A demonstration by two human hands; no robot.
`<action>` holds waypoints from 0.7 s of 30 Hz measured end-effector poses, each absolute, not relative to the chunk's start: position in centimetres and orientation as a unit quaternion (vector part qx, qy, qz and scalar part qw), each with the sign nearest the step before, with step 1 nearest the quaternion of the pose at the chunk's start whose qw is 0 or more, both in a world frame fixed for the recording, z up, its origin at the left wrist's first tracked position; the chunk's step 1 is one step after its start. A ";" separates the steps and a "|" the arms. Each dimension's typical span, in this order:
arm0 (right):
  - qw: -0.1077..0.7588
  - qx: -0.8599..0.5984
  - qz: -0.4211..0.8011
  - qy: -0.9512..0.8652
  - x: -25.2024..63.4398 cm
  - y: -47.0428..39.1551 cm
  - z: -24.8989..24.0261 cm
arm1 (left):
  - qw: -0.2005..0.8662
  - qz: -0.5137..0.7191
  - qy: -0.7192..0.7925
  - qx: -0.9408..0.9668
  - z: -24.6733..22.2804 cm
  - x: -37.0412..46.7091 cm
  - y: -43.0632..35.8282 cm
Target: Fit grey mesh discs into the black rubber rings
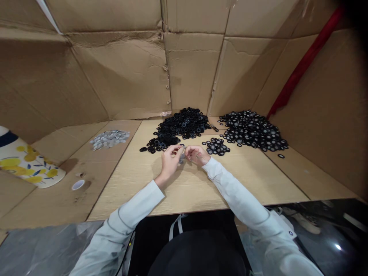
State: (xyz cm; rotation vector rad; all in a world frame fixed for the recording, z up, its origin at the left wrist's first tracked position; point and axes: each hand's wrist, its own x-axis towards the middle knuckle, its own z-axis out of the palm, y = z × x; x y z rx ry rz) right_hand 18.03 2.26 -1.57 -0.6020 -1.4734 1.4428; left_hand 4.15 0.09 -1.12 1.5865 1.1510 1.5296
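My left hand [171,159] and my right hand [196,155] meet over the middle of the board, fingertips nearly touching. The fingers of my left hand pinch a small grey disc [182,149]; whether a ring is with it is too small to tell. My right hand's fingers are curled and pressed together, and what they hold, if anything, is hidden. Just below the fingertips lie a few grey discs [181,161]. A large heap of black rings [184,124] rises beyond my hands. Right of my right hand is a small pile of black rings with grey centres [217,146].
A bigger pile of grey-centred rings [253,130] spreads at the back right. Grey discs [109,138] lie in a pile at left. A floral cylinder [31,163] and a small white cup [78,184] stand farther left. Cardboard walls [195,73] enclose the table.
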 end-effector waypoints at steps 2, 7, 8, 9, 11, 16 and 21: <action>0.481 -0.238 0.593 -0.600 18.0 2.4 -1.7 | 0.319 0.582 0.438 0.606 -1.2 4.2 0.1; 0.482 -0.231 0.600 -0.595 18.0 2.4 -1.9 | 0.313 0.578 0.438 0.614 -1.2 4.2 0.1; 0.481 -0.233 0.600 -0.595 18.1 2.4 -1.8 | 0.313 0.576 0.438 0.615 -1.2 4.2 0.1; 0.480 -0.235 0.600 -0.595 18.1 2.3 -1.8 | 0.312 0.575 0.438 0.616 -1.2 4.2 0.1; 0.478 -0.240 0.599 -0.596 18.1 2.3 -1.7 | 0.313 0.574 0.438 0.617 -1.2 4.2 0.0; 0.474 -0.248 0.596 -0.599 18.0 2.1 -1.5 | 0.314 0.575 0.440 0.614 -1.2 4.2 0.1; 0.549 -0.329 0.512 -0.573 17.9 2.2 -1.4 | 0.326 0.586 0.439 0.599 -1.0 4.2 0.0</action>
